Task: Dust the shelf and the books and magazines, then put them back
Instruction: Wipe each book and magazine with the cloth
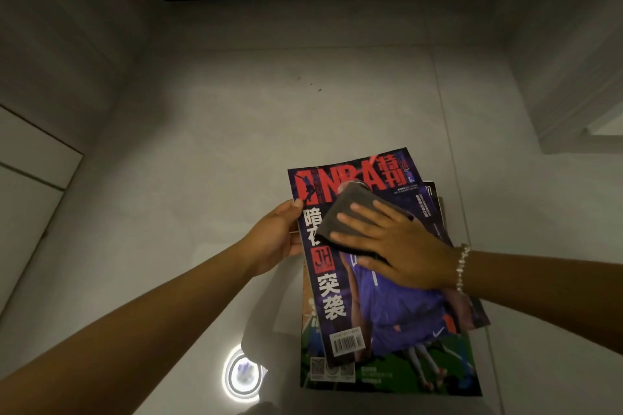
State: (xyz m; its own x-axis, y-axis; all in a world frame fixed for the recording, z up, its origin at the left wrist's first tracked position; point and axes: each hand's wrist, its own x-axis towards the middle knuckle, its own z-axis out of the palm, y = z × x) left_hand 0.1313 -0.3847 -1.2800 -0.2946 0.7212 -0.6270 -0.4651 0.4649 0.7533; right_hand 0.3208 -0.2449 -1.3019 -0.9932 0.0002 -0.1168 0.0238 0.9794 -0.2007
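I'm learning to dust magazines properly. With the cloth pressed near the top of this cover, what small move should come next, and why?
Probably sweep the grey cloth down the NBA magazine toward the barcode. The right hand presses it flat on the upper half only, the lower cover is uncovered, and the left hand grips the left edge, steadying the magazine.

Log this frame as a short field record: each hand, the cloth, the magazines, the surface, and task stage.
left hand: grips the left edge of the top magazine, thumb on the cover
right hand: lies flat with straight fingers, pressing the grey cloth onto the cover
grey cloth: folded, on the upper half of the cover
top magazine: purple NBA cover, face up
stack: more magazines underneath, a green-covered magazine showing at the bottom
surface: pale glossy floor
task stage: dusting; nothing yet put back
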